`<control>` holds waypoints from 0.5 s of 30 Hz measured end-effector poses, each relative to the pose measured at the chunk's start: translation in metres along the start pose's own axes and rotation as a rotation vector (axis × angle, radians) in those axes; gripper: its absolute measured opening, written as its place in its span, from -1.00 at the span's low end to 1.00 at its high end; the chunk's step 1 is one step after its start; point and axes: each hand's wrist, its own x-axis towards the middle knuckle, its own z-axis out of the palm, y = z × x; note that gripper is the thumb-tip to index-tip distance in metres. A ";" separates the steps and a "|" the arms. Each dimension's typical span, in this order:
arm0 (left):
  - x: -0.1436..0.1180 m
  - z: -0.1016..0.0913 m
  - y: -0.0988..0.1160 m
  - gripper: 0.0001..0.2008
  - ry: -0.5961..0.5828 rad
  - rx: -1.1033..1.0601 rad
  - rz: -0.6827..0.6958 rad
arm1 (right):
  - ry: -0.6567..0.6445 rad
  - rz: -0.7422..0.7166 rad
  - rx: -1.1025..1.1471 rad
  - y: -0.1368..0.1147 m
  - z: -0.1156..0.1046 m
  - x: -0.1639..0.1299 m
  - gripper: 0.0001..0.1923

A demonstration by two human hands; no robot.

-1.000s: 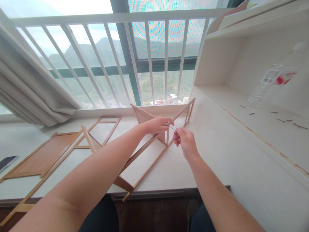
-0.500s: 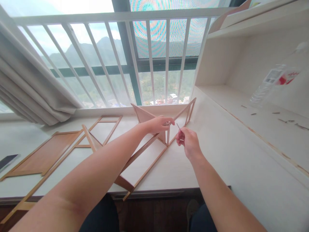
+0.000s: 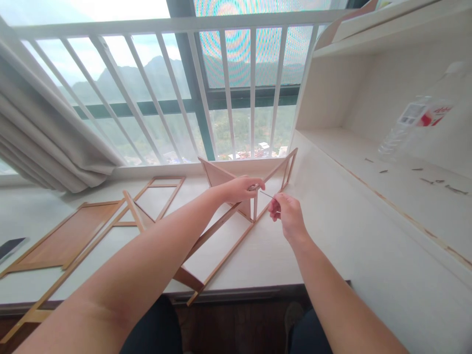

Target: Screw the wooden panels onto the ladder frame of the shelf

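Note:
My left hand (image 3: 245, 189) is closed round the upper rail of a wooden frame (image 3: 217, 227) at a joint, with its index finger reaching out past the rail. The frame stands on the white surface with wooden panels set between its rails. Just to the right, my right hand (image 3: 287, 212) pinches a thin metal rod (image 3: 267, 194) between thumb and fingertips. The rod's free end points left at the joint beside my left fingertips. Whether it touches the wood I cannot tell. My left hand hides part of the joint.
Another wooden frame (image 3: 88, 241) with a panel lies on the left, near a dark flat device (image 3: 13, 247). A white shelf (image 3: 332, 140) on the right holds a plastic bottle (image 3: 413, 123) and several small metal pieces (image 3: 457, 190). White railings and a grey curtain (image 3: 55, 123) stand behind.
The rod in my right hand has swung from a steep upward tilt to nearly level, its tip now closer to the joint. My left hand keeps its hold on the frame.

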 end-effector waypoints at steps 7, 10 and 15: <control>0.000 -0.001 0.001 -0.57 -0.011 0.009 -0.017 | -0.001 -0.017 -0.020 -0.002 -0.004 0.000 -0.76; 0.001 -0.001 0.002 -0.57 -0.008 0.012 -0.017 | 0.002 -0.017 -0.022 -0.002 -0.006 0.000 -0.76; 0.002 -0.001 0.002 -0.57 -0.014 0.027 -0.024 | 0.008 -0.013 -0.028 -0.001 -0.009 0.001 -0.74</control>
